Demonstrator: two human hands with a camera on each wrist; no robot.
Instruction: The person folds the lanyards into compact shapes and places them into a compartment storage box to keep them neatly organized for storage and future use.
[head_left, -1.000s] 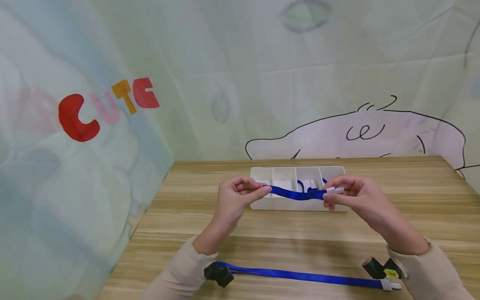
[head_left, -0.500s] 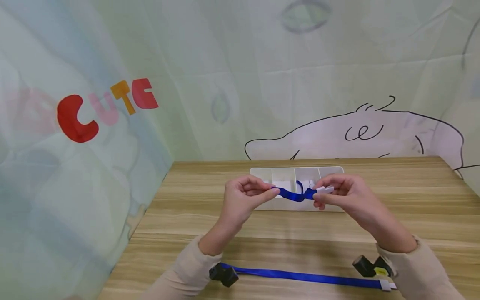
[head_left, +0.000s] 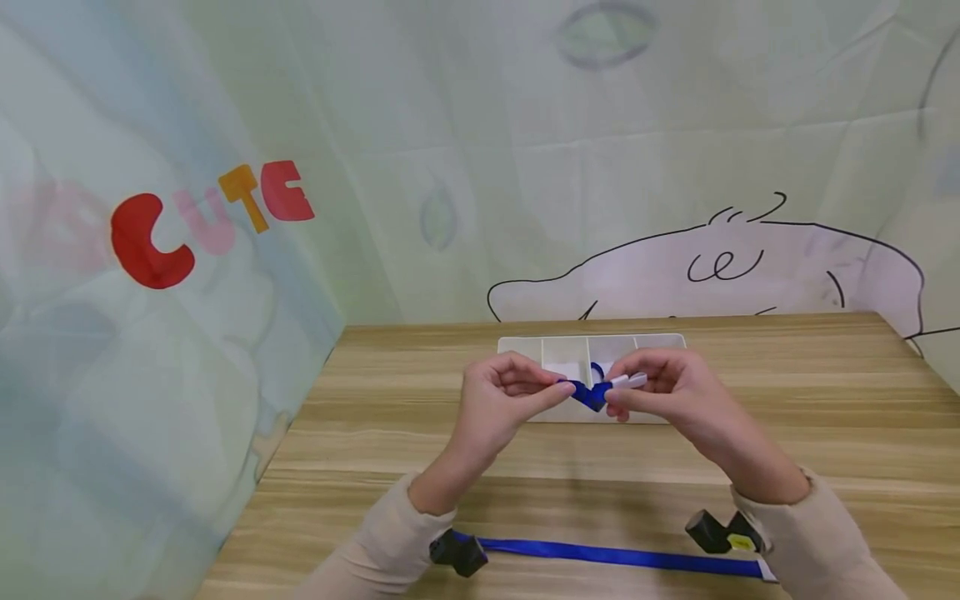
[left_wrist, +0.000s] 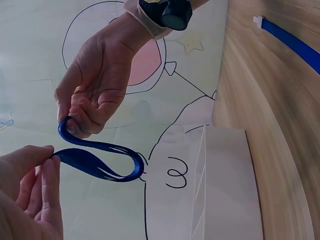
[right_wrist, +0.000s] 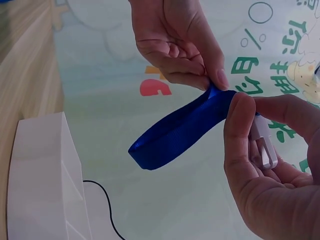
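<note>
While held above the white plastic divided tray (head_left: 660, 343), a short blue flat cable (head_left: 591, 395) with a white plug is pinched at each end by left hand (head_left: 501, 400) and right hand (head_left: 667, 393), brought close so a loop sags between; a longer blue cable (head_left: 615, 554) is left flat on the wooden table (head_left: 825, 417).

Both hands pinch a folded blue strap (left_wrist: 97, 162), the left hand (left_wrist: 27, 195) low and the right hand (left_wrist: 95, 92) above, near a white divided box (left_wrist: 225, 185) on the wooden worktop (left_wrist: 280, 125).
</note>
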